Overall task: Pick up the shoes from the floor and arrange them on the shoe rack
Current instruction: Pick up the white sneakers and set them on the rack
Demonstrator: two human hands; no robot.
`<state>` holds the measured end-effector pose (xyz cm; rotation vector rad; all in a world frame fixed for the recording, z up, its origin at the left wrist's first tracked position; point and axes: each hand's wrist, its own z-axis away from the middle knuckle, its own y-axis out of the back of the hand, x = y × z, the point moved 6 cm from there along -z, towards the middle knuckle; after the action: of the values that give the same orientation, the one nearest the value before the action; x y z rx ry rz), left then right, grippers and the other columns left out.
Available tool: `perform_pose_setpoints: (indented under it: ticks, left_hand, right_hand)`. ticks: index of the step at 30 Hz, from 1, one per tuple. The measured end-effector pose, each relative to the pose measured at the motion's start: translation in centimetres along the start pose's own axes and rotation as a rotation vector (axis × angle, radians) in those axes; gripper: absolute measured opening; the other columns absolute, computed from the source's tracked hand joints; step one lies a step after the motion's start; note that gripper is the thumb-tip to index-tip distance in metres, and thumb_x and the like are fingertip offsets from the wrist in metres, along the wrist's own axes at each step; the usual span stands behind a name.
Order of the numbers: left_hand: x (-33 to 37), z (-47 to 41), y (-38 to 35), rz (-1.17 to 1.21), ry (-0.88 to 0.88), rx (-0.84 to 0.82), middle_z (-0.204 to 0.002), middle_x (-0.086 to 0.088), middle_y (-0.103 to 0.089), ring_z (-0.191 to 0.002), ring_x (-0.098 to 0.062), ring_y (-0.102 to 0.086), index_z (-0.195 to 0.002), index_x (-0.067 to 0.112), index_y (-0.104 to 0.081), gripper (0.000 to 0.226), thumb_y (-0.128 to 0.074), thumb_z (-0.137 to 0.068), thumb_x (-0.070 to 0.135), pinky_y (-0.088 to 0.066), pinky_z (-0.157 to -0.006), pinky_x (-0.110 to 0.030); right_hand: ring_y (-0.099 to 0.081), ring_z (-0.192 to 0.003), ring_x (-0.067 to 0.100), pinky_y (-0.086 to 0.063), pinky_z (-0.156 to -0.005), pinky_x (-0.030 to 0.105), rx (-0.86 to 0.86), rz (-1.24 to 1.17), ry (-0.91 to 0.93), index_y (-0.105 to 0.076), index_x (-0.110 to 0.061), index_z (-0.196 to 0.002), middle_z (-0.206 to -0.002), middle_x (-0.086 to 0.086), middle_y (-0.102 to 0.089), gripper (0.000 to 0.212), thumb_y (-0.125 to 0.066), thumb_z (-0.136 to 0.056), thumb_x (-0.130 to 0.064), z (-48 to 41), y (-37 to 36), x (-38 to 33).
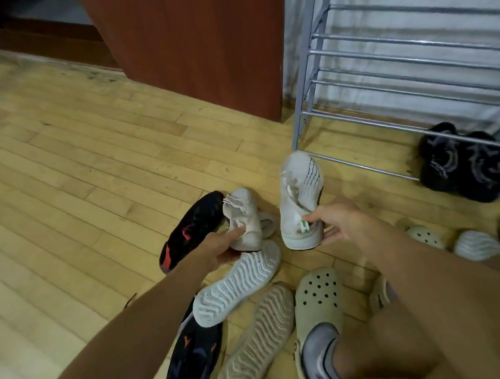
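Fingers of right hand partly hidden behind white sneaker

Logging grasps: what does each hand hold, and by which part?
Left hand grips a white sneaker at its heel end; right hand grips the other white sneaker by its heel.

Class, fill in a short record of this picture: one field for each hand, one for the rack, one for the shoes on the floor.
Left hand: grips a white sneaker near its heel
Right hand: grips a second white sneaker, toe pointing towards the rack
Shoe rack: grey metal bars, upper right
Black pair: at the rack's lowest bars; on or under them, cannot tell
Wooden floor: black-and-red sneaker, sole-up white shoes, pale clogs
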<state>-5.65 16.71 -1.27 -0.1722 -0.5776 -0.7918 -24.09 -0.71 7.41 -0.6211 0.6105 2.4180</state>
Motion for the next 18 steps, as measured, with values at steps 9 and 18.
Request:
perform_pose_setpoints:
  ticks: [9,18]
  left_hand:
    - [2.2,2.0,-4.3,-0.122,-0.107,-0.033,-0.091,-0.015,-0.064,-0.076,-0.024,-0.062,-0.097,-0.001,-0.065,0.029,-0.079,-0.075,0.010,-0.053,-0.062,-0.032]
    - [6.4,-1.1,-13.7,-0.047,-0.115,-0.253,-0.109,-0.022,-0.067,-0.091,-0.031,-0.065,-0.116,-0.013,-0.061,0.039,-0.069,-0.079,-0.005,-0.056,-0.074,-0.031]
  right_hand:
    - [-0.047,-0.130,0.039,-0.051,-0.091,0.046,-0.033,0.089,-0.094,-0.042,0.001,-0.141,-0.147,0.023,-0.041,0.055,-0.063,-0.092,-0.008,2.1,3.5,1.1]
    - [-0.050,-0.127,0.038,-0.054,-0.066,0.046,0.101,-0.063,-0.140,-0.048,0.000,-0.136,-0.141,0.021,-0.048,0.042,-0.056,-0.095,-0.006,-3.1,9.6,-0.4]
